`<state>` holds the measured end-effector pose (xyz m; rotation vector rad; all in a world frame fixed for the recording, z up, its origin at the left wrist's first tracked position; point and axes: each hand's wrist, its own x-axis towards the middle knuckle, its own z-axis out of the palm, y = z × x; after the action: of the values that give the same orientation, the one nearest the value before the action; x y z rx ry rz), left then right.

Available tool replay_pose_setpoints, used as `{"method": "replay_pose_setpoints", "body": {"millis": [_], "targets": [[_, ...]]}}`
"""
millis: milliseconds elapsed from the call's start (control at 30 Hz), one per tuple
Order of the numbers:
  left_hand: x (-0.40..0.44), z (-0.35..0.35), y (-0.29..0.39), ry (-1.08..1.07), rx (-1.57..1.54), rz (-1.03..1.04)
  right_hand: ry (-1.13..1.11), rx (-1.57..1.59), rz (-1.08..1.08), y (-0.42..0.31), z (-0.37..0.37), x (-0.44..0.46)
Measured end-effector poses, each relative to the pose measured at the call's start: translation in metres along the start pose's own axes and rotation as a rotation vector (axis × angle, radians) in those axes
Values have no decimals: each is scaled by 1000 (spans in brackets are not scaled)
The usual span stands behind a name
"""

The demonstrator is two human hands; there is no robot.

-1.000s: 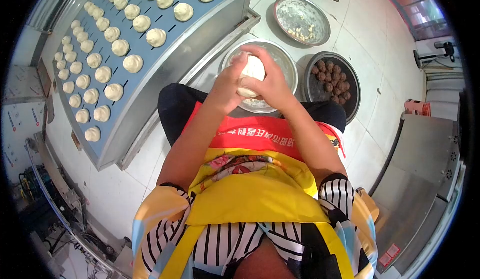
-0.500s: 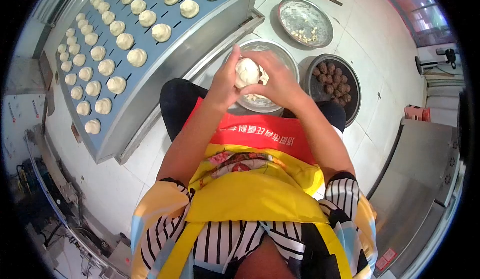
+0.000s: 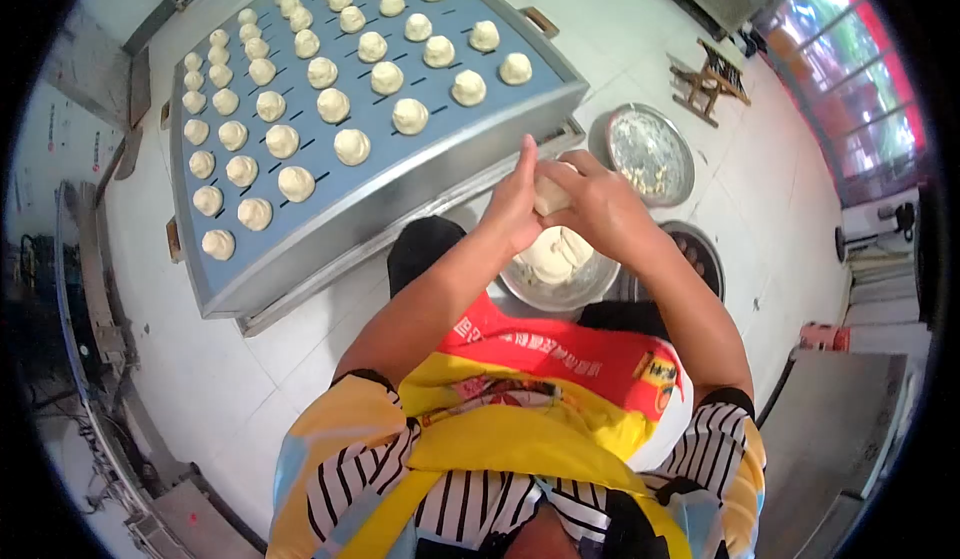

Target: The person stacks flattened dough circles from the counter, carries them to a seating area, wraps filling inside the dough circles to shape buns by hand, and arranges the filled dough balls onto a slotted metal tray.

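Observation:
Between my two hands, a pale round piece of dough [image 3: 550, 193] is held above a metal bowl. My left hand [image 3: 514, 207] cups it from the left, thumb pointing up. From the right, my right hand [image 3: 600, 207] curls its fingers over the top, covering much of the dough. Below them, a larger soft mass of dough [image 3: 556, 255] lies in the metal bowl [image 3: 575, 297] by my knees. To the left, many shaped dough balls [image 3: 333, 105] sit in rows on a blue slotted tray [image 3: 300, 144].
A floury metal basin [image 3: 640, 131] stands on the tiled floor ahead right. A dark basin [image 3: 715, 259] with brown balls is partly behind my right forearm. Farther off is a small folding stool [image 3: 712, 81]. A steel cabinet [image 3: 835, 419] stands at right.
The view has swung left, so the tray shows more fully. My hands have turned around the dough, and the right fingers now wrap over its top. More dough in the bowl is visible.

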<state>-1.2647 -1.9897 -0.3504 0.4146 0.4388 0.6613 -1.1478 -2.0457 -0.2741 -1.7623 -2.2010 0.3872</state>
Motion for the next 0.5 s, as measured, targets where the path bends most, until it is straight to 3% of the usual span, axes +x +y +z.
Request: {"method": "replay_pose_setpoints", "body": {"millis": [67, 167, 233, 267, 300, 367, 500], "targets": [[12, -11, 18, -31, -27, 18, -28, 69, -18, 2, -11, 28], [18, -60, 64, 183, 453, 320, 55, 99, -1, 34, -7, 86], [10, -121, 107, 596, 1205, 639, 89, 136, 63, 60, -6, 140], [5, -169, 118, 747, 1376, 884, 97, 167, 28, 81, -4, 171], [-12, -179, 136, 828, 1350, 729, 111, 149, 20, 97, 1, 205], [-30, -216, 144, 972, 1542, 747, 132, 116, 13, 126, 14, 267], [-38, -259, 127, 825, 2015, 565, 141, 60, 3, 166, 56, 385]]}}
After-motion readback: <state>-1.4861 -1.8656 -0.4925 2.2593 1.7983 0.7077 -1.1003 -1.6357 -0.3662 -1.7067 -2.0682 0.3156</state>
